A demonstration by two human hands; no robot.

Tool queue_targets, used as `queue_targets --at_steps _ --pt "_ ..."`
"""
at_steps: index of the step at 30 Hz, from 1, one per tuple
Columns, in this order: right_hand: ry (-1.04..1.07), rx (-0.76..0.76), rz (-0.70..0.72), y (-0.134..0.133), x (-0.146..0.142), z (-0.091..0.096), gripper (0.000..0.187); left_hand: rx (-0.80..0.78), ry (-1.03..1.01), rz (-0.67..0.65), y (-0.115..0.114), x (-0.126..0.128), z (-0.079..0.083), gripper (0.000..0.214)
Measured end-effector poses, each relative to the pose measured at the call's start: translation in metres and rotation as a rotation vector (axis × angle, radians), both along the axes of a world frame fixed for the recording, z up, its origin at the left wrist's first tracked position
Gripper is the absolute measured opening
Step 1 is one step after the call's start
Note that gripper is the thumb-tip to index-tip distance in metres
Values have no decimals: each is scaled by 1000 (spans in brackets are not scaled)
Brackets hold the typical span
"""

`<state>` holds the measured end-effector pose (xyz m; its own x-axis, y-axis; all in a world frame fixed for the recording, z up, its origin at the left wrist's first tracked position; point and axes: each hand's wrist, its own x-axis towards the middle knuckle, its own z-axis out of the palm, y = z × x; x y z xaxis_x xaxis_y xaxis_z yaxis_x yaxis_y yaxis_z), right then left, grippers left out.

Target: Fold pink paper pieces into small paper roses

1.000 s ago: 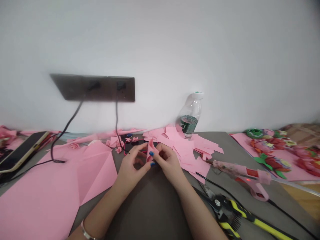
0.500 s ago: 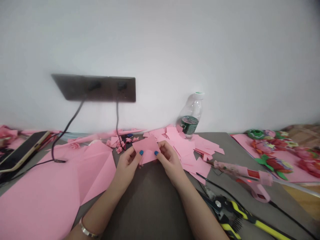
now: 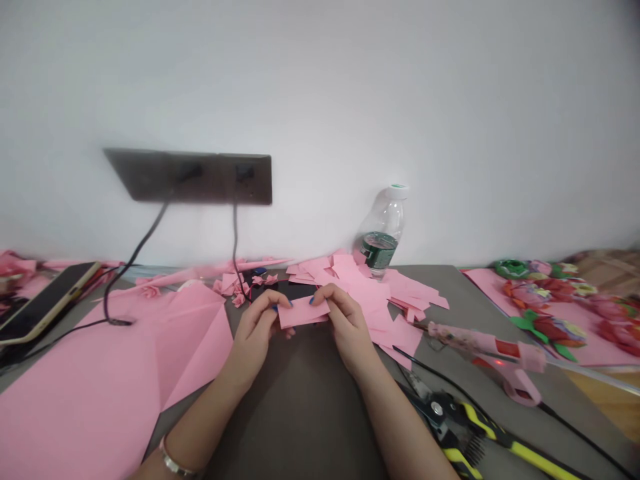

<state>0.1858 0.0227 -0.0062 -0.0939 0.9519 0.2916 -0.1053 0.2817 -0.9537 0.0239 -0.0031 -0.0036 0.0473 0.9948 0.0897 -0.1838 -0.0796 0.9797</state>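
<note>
Between my two hands is a small piece of pink paper (image 3: 303, 312), folded over into a narrow strip. My left hand (image 3: 257, 333) pinches its left end, and my right hand (image 3: 344, 327) pinches its right end, with fingertips along the top edge. The paper is held up over the grey table (image 3: 295, 413). Just beyond and to the right of my right hand lies a loose pile of pink paper pieces (image 3: 365, 300). Some of the fingers behind the strip are hidden.
A pink glue gun (image 3: 490, 343) with a red light lies right, near yellow-and-black pliers (image 3: 445, 413). A plastic bottle (image 3: 383, 233) stands by the wall. Large pink paper (image 3: 85, 387) and a phone (image 3: 47, 300) lie left. Paper flowers (image 3: 555, 327) sit far right; cords hang from a socket strip (image 3: 200, 179).
The pink paper was a flatter, taller sheet and is now folded into a narrow strip. Both hands' fingers have moved onto its upper edge.
</note>
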Motion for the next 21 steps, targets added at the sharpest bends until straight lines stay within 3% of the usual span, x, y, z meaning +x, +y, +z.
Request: queue_targets --at_steps 3,6,9,12,18,21 --pt "-92 125 -29 0 1 2 20 -51 -22 -9 1 2 1 16" --pt "-100 171 0 -1 1 3 22 -54 113 -14 2 4 4 29" --pt "2 62 -20 0 -1 -1 19 -32 193 -14 3 3 5 25" --pt "85 -52 80 2 -3 -4 28 -3 187 42 4 3 5 24" --pt "-5 -105 100 2 -6 -1 33 73 232 -17 2 5 8 23" --pt "-29 -92 156 -1 -7 1 32 106 301 17 1 4 10 25"
